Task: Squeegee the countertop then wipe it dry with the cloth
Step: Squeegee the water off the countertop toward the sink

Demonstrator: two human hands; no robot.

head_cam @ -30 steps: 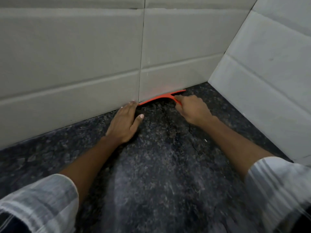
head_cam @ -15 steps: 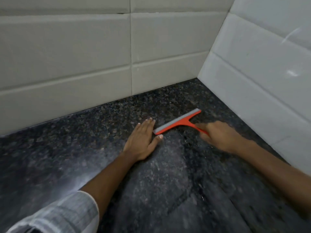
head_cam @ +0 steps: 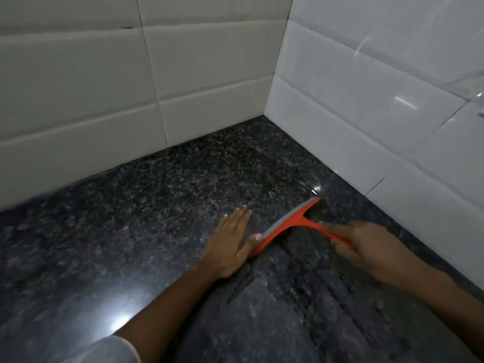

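An orange squeegee (head_cam: 290,223) with a grey rubber blade lies blade-down on the dark speckled granite countertop (head_cam: 162,205). My right hand (head_cam: 366,244) is closed around its orange handle. My left hand (head_cam: 230,244) rests flat on the counter, fingers together, with the thumb touching the blade's near end. Streaky wet marks trail on the stone between my forearms. No cloth is in view.
White tiled walls rise behind (head_cam: 104,100) and on the right (head_cam: 379,113), meeting in a corner at the counter's back. The squeegee's far end sits a short way from the right wall. A light glare (head_cam: 117,326) shines on the stone near my left sleeve.
The squeegee has been drawn from the foot of the back wall toward me across the counter. Both hands came back with it, the left staying flat beside the blade.
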